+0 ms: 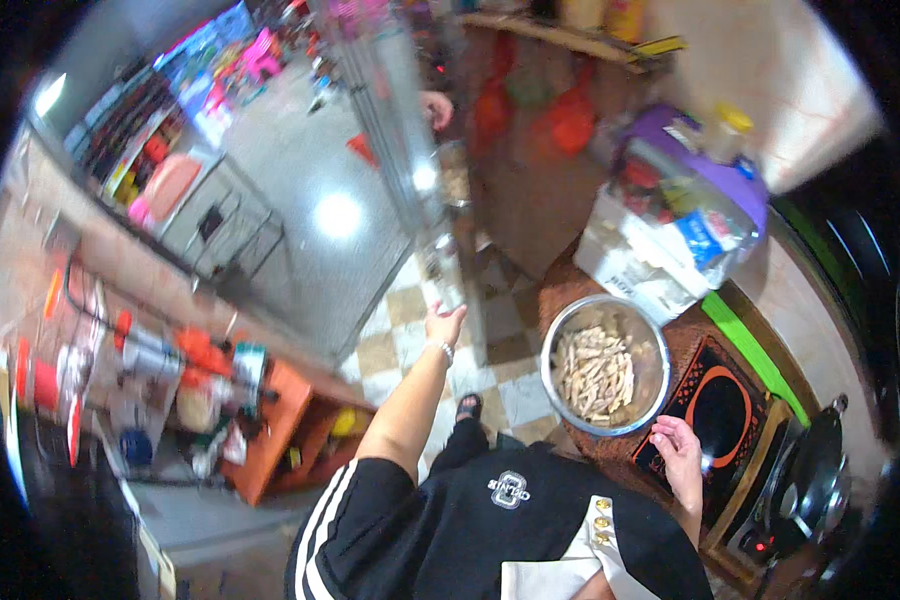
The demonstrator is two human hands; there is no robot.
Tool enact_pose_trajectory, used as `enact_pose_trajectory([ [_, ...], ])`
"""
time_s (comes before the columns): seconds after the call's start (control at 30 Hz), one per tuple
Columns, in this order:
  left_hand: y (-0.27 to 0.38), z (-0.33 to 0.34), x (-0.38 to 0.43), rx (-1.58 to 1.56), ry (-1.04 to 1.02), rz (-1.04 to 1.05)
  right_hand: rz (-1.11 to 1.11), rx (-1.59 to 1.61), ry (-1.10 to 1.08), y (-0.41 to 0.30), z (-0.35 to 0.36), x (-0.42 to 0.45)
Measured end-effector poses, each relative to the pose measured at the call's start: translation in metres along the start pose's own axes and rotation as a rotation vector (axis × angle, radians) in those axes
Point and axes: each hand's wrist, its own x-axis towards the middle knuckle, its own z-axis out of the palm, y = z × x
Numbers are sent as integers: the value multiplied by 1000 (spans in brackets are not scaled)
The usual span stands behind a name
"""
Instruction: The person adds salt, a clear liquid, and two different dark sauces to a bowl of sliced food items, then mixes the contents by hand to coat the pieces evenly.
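Observation:
With its fingers around the near edge of a glass door [409, 150], my left hand [444, 325] reaches forward; a bracelet circles the wrist. A hand-like reflection shows higher up in the glass. My right hand [679, 450] hovers by the near right rim of a stainless steel bowl [661, 367], fingers loosely bent and no object seen in them. Whether the fingertips touch the rim is unclear. Inside the bowl lies a heap of pale, finger-length food pieces [596, 375], probably chicken feet. The bowl stands on a brown countertop [559, 289].
Right of the bowl sits an induction cooktop [724, 420], with a black wok [810, 480] beyond. A white box [637, 259] and purple container [727, 184] stand behind the bowl. Checkered tiles [401, 337] cover the doorway floor. At left is an orange wooden shelf [274, 435] among kitchen items.

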Motion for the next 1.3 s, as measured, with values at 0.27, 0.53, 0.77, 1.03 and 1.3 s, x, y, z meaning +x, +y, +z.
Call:
enact_pose_trajectory([
  [0.27,-181,-157,-69,-105,204,-318,22,-49,-270,6,40,31],
  [0.53,-339,-340,-125,-303,760,-475,-11,-133,-508,-50,122,75],
  [0.77,-335,-463,-142,-167,1179,-694,27,-273,-648,-77,243,61],
  [1.03,-450,-587,-100,201,1107,-409,157,-492,-832,-40,389,28],
  [1.3,-458,-631,-43,-8,1051,-586,192,-652,-876,-3,439,1],
])
